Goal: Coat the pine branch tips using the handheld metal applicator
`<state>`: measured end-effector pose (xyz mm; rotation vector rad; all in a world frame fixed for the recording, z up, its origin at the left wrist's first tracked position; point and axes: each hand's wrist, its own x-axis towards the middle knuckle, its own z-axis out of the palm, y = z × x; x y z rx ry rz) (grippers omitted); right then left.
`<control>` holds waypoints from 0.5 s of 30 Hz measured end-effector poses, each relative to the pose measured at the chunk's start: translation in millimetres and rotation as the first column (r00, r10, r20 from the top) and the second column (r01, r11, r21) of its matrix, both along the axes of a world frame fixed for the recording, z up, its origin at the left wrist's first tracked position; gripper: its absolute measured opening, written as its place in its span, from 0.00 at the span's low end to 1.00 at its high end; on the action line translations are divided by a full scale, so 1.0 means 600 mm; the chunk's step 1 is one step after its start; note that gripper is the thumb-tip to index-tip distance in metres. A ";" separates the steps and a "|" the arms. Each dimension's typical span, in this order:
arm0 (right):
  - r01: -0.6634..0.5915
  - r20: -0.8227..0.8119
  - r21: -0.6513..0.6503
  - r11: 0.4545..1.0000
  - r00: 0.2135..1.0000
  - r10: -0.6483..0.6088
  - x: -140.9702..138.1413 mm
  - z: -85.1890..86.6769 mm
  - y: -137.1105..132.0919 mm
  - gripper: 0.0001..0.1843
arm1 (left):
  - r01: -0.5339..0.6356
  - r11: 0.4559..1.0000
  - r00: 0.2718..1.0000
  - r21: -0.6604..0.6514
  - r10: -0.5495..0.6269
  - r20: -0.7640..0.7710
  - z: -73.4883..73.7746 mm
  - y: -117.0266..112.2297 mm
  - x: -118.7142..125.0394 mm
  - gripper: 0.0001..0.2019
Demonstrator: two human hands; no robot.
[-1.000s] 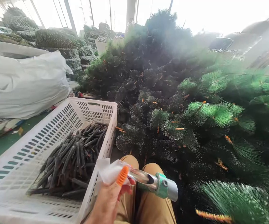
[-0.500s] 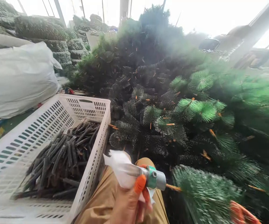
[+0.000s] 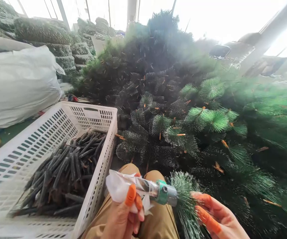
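Observation:
My left hand (image 3: pixel 126 214), its fingertips covered in orange, is closed on a metal tube (image 3: pixel 170 196) that points right. Green tape and a dark screw show on the tube's collar, and crumpled clear plastic film (image 3: pixel 120 186) wraps its rear part. Right at the mouth of the tube is a bushy artificial pine sprig (image 3: pixel 184 199); its stem end is hidden there. My right hand (image 3: pixel 220 215), also with orange fingertips, pinches the sprig's needles from the right. Both hands are above my knees.
A white plastic crate (image 3: pixel 93 186) stands at my left with a heap of dark, stick-like pieces (image 3: pixel 66 169) in it. A large pile of artificial pine sprigs (image 3: pixel 158 99) rises ahead and to the right. A white sack (image 3: pixel 19 83) lies behind the crate.
My right hand has come in from the lower right edge, bringing the sprig left. The orange stem end visible before is now hidden at the tube. My left hand has shifted slightly left.

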<state>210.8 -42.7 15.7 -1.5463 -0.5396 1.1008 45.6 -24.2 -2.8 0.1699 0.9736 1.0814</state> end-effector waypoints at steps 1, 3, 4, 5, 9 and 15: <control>0.004 0.037 0.002 1.000 0.999 -0.004 -0.005 0.005 0.003 0.23 | 0.005 1.000 1.000 -0.001 -0.005 -0.001 -0.001 0.000 0.002 0.33; -0.038 0.040 0.059 0.998 0.999 0.036 -0.015 0.011 0.008 0.21 | 0.047 0.999 0.999 0.005 -0.047 0.000 -0.003 -0.001 0.010 0.35; -0.079 0.011 0.087 0.993 0.997 0.078 -0.018 0.013 0.010 0.21 | 0.073 0.997 0.997 0.004 -0.073 -0.002 -0.004 -0.001 0.013 0.36; -0.115 -0.031 0.098 0.989 0.992 0.118 -0.020 0.012 0.010 0.20 | 0.091 0.996 0.996 0.002 -0.091 -0.007 -0.004 -0.002 0.013 0.37; 0.008 -0.145 0.044 0.999 0.989 -0.002 0.010 -0.028 -0.015 0.22 | -0.009 1.000 0.997 0.011 0.010 -0.071 0.006 0.004 -0.022 0.36; -0.172 0.466 -0.163 0.971 0.854 0.230 0.119 -0.149 -0.112 0.23 | -0.277 0.960 0.959 -0.044 0.274 -0.079 0.014 0.056 -0.145 0.04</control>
